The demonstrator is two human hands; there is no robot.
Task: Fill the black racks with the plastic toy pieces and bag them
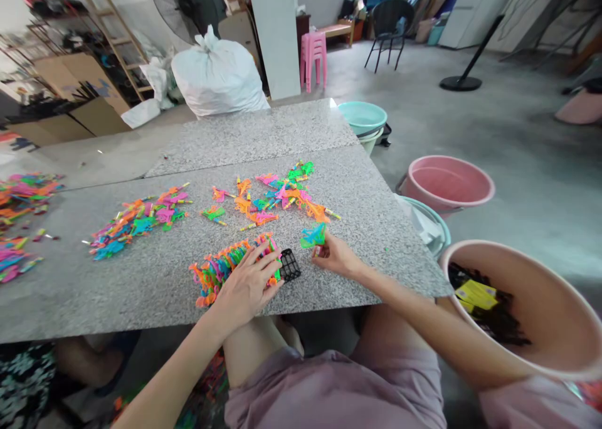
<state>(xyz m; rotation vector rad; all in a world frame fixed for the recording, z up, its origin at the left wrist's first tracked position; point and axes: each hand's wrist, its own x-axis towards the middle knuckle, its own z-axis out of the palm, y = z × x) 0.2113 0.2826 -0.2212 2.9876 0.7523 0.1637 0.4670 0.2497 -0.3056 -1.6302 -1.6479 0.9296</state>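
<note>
My left hand (254, 278) lies over the near right end of a packed row of small bright plastic toys (221, 267), its fingers stretched out and touching them. The row stands in a black plastic grid rack (290, 266), whose bare end shows to the right of my fingers. My right hand (336, 256) is closed on blue and green plastic toys (313, 235), just right of the rack and above the tabletop. Whether these are two pieces or more I cannot tell. Beyond both hands lies a loose pile of similar toys (286, 197) in orange, pink, blue and green.
More toy piles (138, 221) lie left on the granite table (376, 241). Right of the table stand a tub with black racks (522, 266), a pink tub (451, 181) and a turquoise basin (362, 116). A white sack (219, 74) is behind. Another person's leg (79, 363) shows lower left.
</note>
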